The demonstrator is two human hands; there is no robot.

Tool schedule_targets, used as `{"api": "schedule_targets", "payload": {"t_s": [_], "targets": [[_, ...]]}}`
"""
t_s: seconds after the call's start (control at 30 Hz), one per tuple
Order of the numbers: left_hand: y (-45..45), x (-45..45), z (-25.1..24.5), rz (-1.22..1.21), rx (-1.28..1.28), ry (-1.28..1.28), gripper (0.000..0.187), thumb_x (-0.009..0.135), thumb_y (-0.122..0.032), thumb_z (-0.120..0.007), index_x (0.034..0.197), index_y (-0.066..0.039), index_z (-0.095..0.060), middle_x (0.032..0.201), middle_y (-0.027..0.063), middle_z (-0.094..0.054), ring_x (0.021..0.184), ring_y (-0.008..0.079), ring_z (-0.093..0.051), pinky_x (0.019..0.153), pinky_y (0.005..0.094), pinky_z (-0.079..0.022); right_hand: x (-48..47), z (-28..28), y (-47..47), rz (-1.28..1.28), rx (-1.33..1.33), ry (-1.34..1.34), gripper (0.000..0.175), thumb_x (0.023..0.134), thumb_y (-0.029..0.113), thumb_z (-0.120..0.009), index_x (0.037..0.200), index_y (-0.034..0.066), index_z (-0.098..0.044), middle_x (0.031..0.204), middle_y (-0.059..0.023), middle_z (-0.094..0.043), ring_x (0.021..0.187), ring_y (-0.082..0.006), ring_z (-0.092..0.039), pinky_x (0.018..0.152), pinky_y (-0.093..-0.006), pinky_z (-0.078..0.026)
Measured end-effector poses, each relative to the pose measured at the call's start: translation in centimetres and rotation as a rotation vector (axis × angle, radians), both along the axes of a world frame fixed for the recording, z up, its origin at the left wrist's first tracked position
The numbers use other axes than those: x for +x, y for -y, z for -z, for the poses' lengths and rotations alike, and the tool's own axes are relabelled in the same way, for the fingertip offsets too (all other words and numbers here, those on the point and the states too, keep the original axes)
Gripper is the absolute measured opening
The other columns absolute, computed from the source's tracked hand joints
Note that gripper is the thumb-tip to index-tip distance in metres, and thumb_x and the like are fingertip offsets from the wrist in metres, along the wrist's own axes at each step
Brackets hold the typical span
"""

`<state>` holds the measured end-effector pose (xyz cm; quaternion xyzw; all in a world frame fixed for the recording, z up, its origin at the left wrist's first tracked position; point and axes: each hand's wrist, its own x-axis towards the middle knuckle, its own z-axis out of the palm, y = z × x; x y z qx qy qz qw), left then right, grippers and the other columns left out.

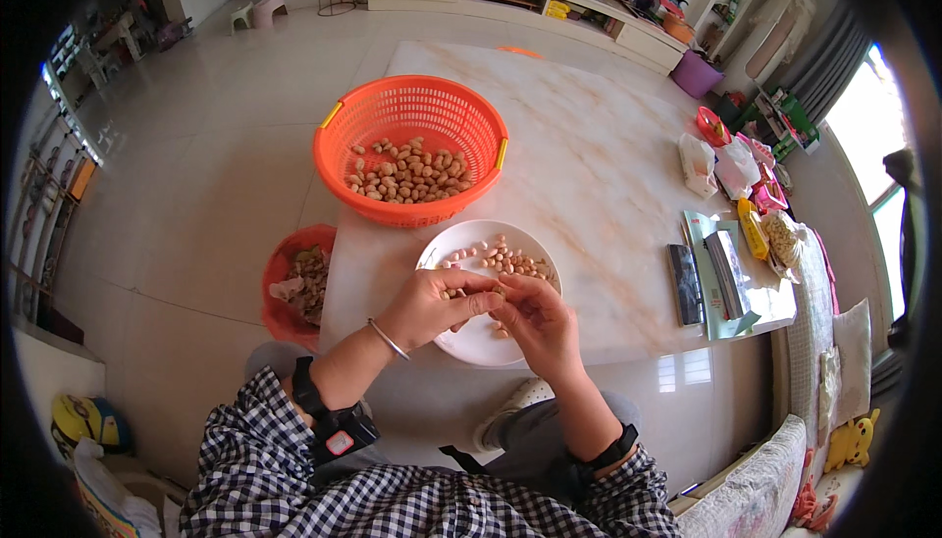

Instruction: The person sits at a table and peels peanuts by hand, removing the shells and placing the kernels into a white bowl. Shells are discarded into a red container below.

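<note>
My left hand (441, 306) and my right hand (539, 321) meet above a white plate (471, 352), thumbs and fingers pinched together. Between their fingertips is a peanut (499, 291), mostly hidden by the fingers. Part of another unshelled peanut shows under my left fingers. Shelled pink peanut kernels (515, 262) lie on the far side of the plate, and a few more sit below my hands. Just beyond the plate stands an orange plastic basket (412, 214) holding many peanuts in their shells (412, 174).
The marble-topped table (581, 163) carries books (727, 273), a dark phone-like box (685, 284) and plastic bags (736, 164) at its right side. Against its left edge, lower down, is a red bin (276, 310) of peanut shells (309, 280). A sofa (758, 479) is at lower right.
</note>
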<state>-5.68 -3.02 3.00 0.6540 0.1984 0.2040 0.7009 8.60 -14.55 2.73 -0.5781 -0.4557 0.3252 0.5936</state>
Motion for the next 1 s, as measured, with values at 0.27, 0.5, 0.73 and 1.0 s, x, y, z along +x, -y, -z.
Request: {"api": "schedule_targets", "payload": {"t_s": [0.27,0.5,0.73,1.0], "targets": [[-0.8,-0.3,1.1,-0.028,0.311,0.031,0.018,0.085,-0.013,-0.069,0.098,0.000,-0.069,0.080,0.0017,-0.066,0.073,0.0064,-0.058,0.065,0.0217,-0.047,0.3,-0.4,0.3,-0.018,-0.179,0.137,0.016,0.083,0.005,-0.071,0.097,0.0006,-0.065,0.087,-0.0034,-0.068,0.080,-0.0082,-0.064,0.070,-0.0236,-0.053],[-0.6,-0.8,1.1,0.083,0.319,-0.027,0.019,0.088,-0.011,-0.066,0.102,0.002,-0.068,0.085,0.0031,-0.068,0.075,0.0060,-0.059,0.066,0.0214,-0.048,1.4,0.0,0.3,-0.188,-0.229,-0.242,0.013,0.082,-0.001,-0.069,0.094,-0.0022,-0.063,0.090,-0.0077,-0.069,0.085,-0.0128,-0.066,0.076,-0.0252,-0.054],[0.4,-0.2,1.4,0.074,-0.001,-0.047,0.022,0.090,-0.014,-0.064,0.103,0.003,-0.067,0.080,0.0008,-0.066,0.070,0.0045,-0.057,0.060,0.0184,-0.045,2.1,0.2,0.3,-0.229,-0.317,-0.396,0.014,0.082,0.001,-0.069,0.094,-0.0018,-0.062,0.090,-0.0095,-0.069,0.083,-0.0152,-0.066,0.076,-0.0280,-0.055],[0.5,-0.1,0.9,0.059,-0.189,-0.124,0.023,0.090,-0.015,-0.064,0.104,0.002,-0.066,0.068,-0.0047,-0.056,0.055,0.0005,-0.046,0.047,0.0159,-0.035,2.5,0.4,0.4,-0.263,-0.282,-0.530,0.014,0.083,0.004,-0.069,0.094,-0.0002,-0.062,0.089,-0.0095,-0.068,0.082,-0.0166,-0.067,0.076,-0.0287,-0.056]]}}
